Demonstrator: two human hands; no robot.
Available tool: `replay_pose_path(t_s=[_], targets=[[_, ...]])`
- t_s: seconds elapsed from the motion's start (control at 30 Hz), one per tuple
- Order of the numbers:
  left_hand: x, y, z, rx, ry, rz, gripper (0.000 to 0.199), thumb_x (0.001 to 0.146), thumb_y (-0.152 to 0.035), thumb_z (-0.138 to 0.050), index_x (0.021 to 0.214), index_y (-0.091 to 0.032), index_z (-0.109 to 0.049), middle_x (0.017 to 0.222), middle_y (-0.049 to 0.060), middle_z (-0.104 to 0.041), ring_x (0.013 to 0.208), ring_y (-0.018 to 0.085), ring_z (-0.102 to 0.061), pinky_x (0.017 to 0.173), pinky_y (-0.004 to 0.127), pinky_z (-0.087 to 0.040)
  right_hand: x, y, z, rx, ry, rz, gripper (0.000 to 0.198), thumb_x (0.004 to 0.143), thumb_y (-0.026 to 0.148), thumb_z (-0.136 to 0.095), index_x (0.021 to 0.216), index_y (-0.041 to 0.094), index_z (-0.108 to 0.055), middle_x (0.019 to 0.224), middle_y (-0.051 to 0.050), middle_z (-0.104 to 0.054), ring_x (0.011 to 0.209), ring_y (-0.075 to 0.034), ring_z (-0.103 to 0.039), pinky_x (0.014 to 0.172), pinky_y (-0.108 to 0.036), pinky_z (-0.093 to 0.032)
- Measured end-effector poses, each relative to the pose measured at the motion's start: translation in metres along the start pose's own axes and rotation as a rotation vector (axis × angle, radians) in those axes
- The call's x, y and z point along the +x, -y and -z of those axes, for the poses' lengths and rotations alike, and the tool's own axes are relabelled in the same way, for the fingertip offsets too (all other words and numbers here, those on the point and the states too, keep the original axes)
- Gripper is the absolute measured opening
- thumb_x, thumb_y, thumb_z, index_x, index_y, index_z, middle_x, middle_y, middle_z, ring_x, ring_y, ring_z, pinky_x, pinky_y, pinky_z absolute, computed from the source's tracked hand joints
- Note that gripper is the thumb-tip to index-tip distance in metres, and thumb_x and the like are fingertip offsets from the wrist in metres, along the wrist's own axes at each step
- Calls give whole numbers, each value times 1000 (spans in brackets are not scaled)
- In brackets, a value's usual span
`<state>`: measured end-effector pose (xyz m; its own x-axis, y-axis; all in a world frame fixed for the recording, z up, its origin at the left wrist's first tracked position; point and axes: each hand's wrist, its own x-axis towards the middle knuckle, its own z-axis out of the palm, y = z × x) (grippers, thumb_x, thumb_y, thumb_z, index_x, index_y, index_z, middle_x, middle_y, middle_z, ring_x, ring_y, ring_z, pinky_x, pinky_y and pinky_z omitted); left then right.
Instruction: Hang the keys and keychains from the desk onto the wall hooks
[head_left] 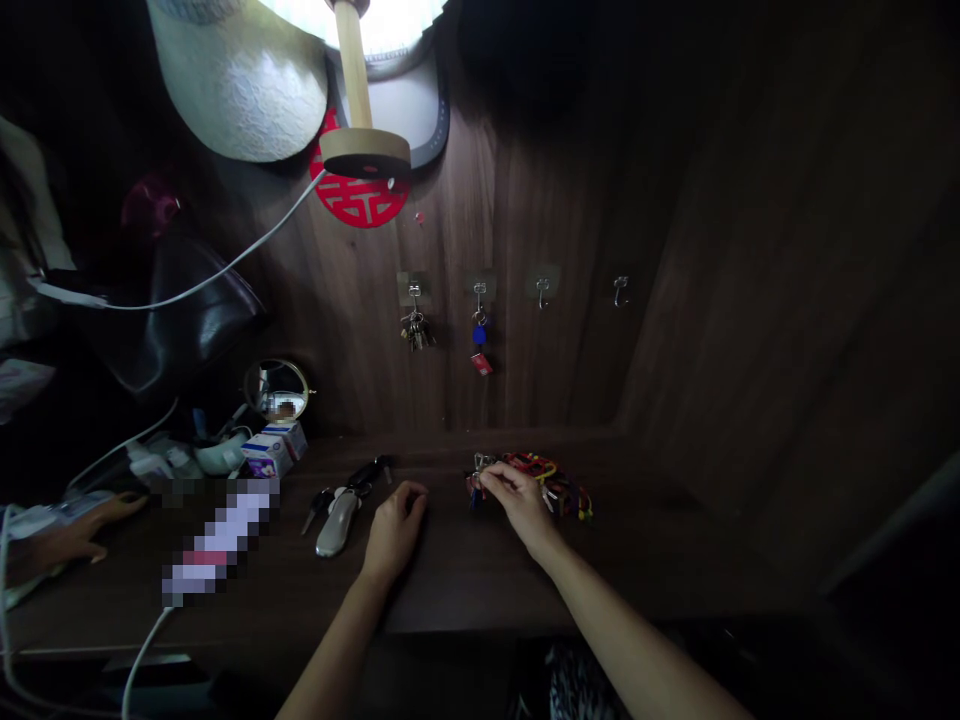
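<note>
My right hand (pixel 525 505) pinches the metal ring of a bunch of keys (pixel 477 482) just above the dark wooden shelf (pixel 450 590). A small dark blue piece dangles below its fingertips. Behind and beside that hand lies a tangle of red, yellow and dark cords (pixel 551 468), partly covered by it. My left hand (pixel 395 528) rests on the shelf with fingers curled and no object visible in them. To its left sits another key bunch (pixel 341 505) with a silver, rounded fob and black parts.
On the back wall, small hooks hold a key bunch (pixel 418 330) and a blue tag (pixel 480 334) with a red one; two bare hooks (pixel 543 290) are to the right. A lamp (pixel 365 150) hangs above. At left are a round mirror (pixel 277 390), boxes (pixel 268 452) and white cables.
</note>
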<state>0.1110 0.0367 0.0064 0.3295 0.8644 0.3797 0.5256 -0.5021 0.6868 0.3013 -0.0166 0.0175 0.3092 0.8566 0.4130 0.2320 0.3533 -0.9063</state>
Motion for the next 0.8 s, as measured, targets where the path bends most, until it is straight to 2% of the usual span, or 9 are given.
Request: replay_pose_path(t_s=[0.17,0.4,0.67,0.8], targets=[[2,0,1,-18,-9,37,20,82,-33,-43,84,-21,-60,77,0,-67,68,16,-61,63,25,-43,32,12,11,-30,-85,28,25,72,44,-60,68,19,-63,67,-1,-65,68,-17,-59,65,-27,-45],[4,2,-1,-56,-37,44,22,81,-35,-44,84,-21,-61,77,1,-67,67,16,-61,63,25,-43,106,60,24,19,-257,96,18,66,36,-62,64,18,-62,62,2,-63,66,-14,-59,66,-26,-44],[5,0,0,-68,-36,75,22,81,-35,-43,82,-21,-60,74,0,-66,69,16,-61,64,25,-43,172,103,21,35,-283,129,13,65,30,-59,63,17,-60,60,3,-60,63,-11,-57,60,-23,-43],[6,0,-1,-74,-45,83,21,81,-34,-43,81,-21,-60,74,0,-66,69,16,-62,64,25,-43,191,111,16,28,-262,61,9,66,26,-57,64,17,-60,60,3,-61,61,-10,-57,58,-22,-43]])
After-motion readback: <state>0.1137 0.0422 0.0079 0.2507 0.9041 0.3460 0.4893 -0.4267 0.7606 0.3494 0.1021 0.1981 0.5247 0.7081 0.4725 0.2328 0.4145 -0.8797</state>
